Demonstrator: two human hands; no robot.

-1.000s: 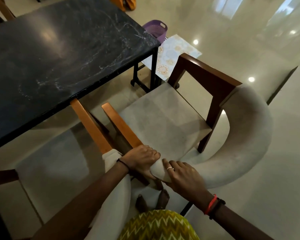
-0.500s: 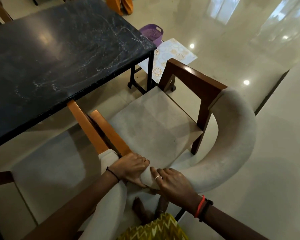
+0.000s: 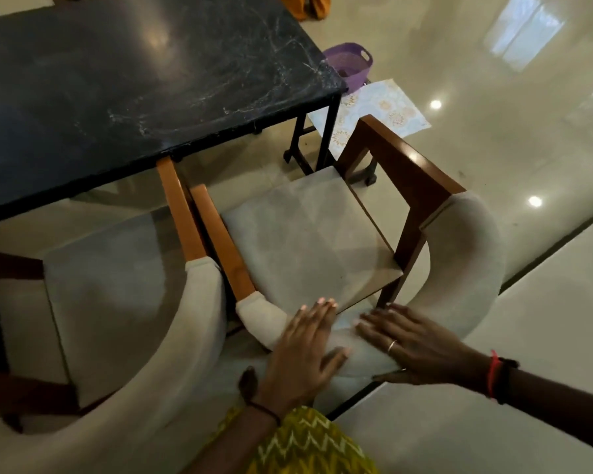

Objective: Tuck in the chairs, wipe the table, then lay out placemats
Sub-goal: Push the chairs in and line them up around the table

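Note:
A cushioned wooden armchair (image 3: 302, 241) with a curved grey padded backrest (image 3: 466, 268) stands at the corner of the black marble table (image 3: 134, 80), its seat outside the table edge. My left hand (image 3: 305, 350) and my right hand (image 3: 411, 340) lie flat, fingers spread, on the near part of that backrest. A second, similar chair (image 3: 110, 295) stands to the left, its armrest touching the table edge. A patterned placemat (image 3: 384, 111) lies on the floor beyond the table corner.
A purple basket (image 3: 350, 63) sits on the floor behind the table corner, next to the placemat. The black table legs (image 3: 326, 142) stand just ahead of the chair's seat. Glossy tiled floor (image 3: 493, 114) stretches to the right.
Both hands have let go their grip on the backrest and now rest flat and open on it. The chair sits closer to the table corner than before.

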